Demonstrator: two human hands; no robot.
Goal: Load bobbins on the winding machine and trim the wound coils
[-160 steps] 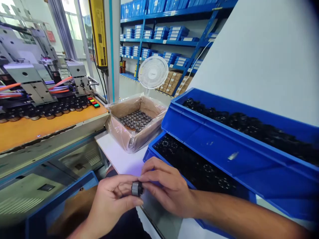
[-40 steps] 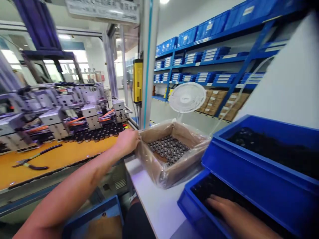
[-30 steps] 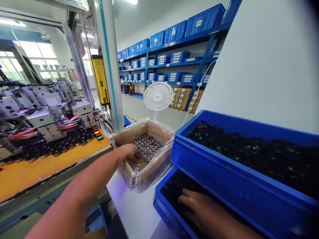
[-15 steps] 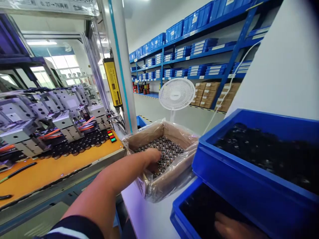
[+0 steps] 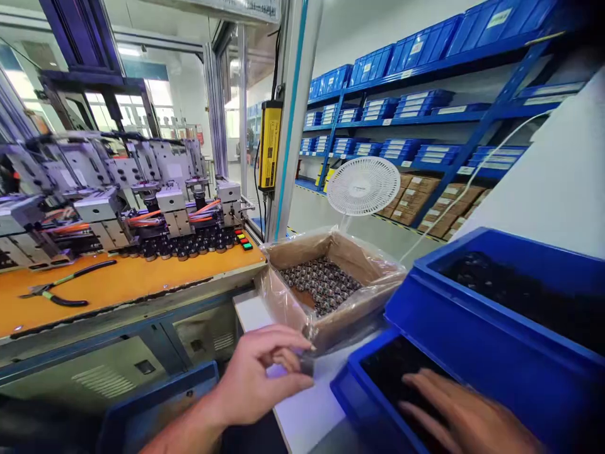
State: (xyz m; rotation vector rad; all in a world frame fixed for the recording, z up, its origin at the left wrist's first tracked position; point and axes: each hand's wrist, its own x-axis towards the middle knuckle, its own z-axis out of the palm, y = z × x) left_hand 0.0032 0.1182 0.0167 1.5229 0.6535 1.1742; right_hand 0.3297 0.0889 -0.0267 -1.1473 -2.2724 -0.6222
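My left hand (image 5: pixel 269 375) is in front of the cardboard box, thumb and fingers pinched on a small grey metal part (image 5: pixel 307 364), blurred and partly hidden by the fingers. The cardboard box (image 5: pixel 363 252), lined with clear plastic, contains many small round metal parts (image 5: pixel 326 284) in rows, with bare cardboard showing at the near left. My right hand (image 5: pixel 456 403) reaches into the lower blue bin (image 5: pixel 352 378) over dark contents; its fingers are stretched out and slightly apart, somewhat blurred. No held object shows there.
An upper blue bin (image 5: pixel 472 315) of black parts overhangs the lower one. At left, a machine (image 5: pixel 174 208) stands on an orange bench (image 5: pixel 151 277) with pliers (image 5: pixel 61 284) near its edge. Behind the box are a white fan (image 5: pixel 363 186) and blue shelving (image 5: pixel 425 120).
My left hand has come out of the cardboard box toward me, with a small metal part in its fingers. My right hand stays at the lower bin, now showing more. The view has turned left.
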